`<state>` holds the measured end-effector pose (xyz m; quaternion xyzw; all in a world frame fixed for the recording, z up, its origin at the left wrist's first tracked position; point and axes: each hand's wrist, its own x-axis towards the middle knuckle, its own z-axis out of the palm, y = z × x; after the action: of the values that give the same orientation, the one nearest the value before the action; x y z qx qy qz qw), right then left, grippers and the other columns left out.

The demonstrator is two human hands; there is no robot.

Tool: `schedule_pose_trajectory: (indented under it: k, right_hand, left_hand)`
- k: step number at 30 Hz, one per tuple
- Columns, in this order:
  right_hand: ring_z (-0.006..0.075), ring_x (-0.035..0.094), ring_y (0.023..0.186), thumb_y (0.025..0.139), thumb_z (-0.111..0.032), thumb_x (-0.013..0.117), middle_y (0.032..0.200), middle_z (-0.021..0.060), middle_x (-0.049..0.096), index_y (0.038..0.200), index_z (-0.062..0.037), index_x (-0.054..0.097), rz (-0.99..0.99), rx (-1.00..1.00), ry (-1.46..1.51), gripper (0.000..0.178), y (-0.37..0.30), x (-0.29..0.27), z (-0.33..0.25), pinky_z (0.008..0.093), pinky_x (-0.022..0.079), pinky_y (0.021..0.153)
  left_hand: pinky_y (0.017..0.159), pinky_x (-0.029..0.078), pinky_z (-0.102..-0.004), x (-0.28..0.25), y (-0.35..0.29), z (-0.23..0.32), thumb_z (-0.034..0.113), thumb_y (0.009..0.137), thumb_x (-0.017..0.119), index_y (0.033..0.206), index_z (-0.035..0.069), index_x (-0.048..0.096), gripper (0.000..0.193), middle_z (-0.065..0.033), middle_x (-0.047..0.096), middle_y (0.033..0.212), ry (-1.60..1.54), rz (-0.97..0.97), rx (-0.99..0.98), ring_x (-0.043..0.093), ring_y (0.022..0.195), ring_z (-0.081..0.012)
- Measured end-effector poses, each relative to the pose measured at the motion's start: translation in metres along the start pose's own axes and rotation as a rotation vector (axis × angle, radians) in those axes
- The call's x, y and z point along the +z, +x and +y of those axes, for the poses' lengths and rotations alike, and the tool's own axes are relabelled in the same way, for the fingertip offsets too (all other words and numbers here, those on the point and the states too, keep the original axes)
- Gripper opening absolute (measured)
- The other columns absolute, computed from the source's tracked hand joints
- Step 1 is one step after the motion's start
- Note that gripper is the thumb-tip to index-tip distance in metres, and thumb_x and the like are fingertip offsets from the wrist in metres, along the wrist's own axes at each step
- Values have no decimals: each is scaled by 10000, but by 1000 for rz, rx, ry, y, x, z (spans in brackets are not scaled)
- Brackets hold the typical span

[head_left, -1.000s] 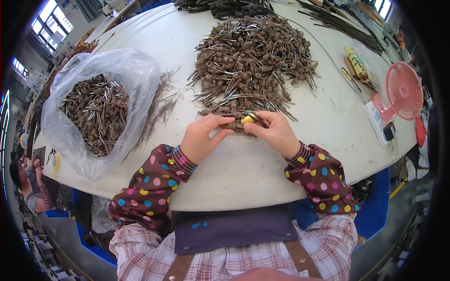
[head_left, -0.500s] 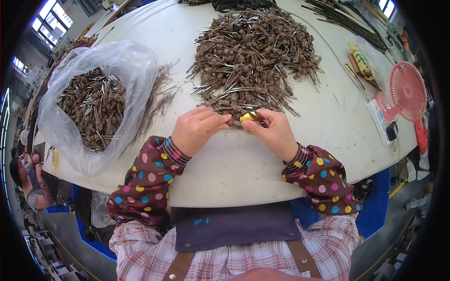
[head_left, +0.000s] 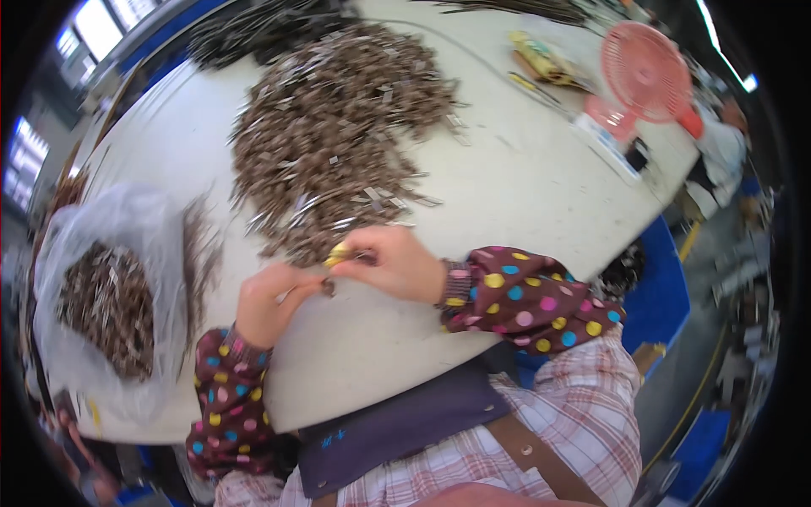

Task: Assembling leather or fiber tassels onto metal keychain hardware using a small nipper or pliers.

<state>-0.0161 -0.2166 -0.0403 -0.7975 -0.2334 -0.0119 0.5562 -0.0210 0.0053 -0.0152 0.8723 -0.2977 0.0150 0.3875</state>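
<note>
A white table (head_left: pixel 498 194) spreads under everything. At twelve o'clock from the hands lies a big pile of brown cords (head_left: pixel 338 127) with silvery ends; at nine, a clear plastic bag (head_left: pixel 169 279) holds more. A pink fan (head_left: pixel 646 72) stands at two. The right hand (head_left: pixel 393 262) is closed on a yellow tool (head_left: pixel 338 253). Below it, at eight o'clock, the left hand (head_left: pixel 269 304) pinches a small brown piece (head_left: pixel 328 288), blurred, just off the pile's six o'clock edge.
</note>
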Motion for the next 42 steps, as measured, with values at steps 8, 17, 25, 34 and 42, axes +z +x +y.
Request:
schedule_pose_trajectory:
  k: [8,17,25,34,42]
  right_hand:
    - [199,579,631,781,-224,697,710,115,610,846,-11,634,17,-86,99,232,-3,4,-9,313,453,591]
    - [94,569,714,798,-178,703,813,54,636,928,-23,639,31,-123,203,212,5,-4,-8,255,464,653]
    - [37,501,692,817,-126,687,783,7,619,956,5,624,-20,130,375,201,3,-3,3,215,424,605]
    - [20,313,525,772,-72,717,960,-8,650,1163,-40,574,174,-79,-69,418,6,-9,-23,167,324,475]
    - [144,668,776,807,-87,671,903,84,675,1055,-23,581,-15,-13,-20,272,4,4,-23,261,528,625]
  left_hand:
    - [645,475,-311,2,-8,-7,-38,754,632,812,6,592,83,-91,613,739,247,199,137,608,673,-234]
    - [737,475,-266,-15,-11,-33,73,901,560,1043,20,573,153,-51,605,957,-137,277,-207,573,851,-120]
    - [805,512,-272,15,-5,-5,41,773,713,1134,14,594,381,-85,640,983,-343,135,-139,641,882,-151]
    - [697,515,-273,15,-10,6,66,723,756,968,15,676,262,-99,680,841,21,193,-74,663,745,-174]
    - [636,526,-258,23,-10,8,122,728,773,896,10,667,229,-96,687,825,-134,165,-140,666,692,-151]
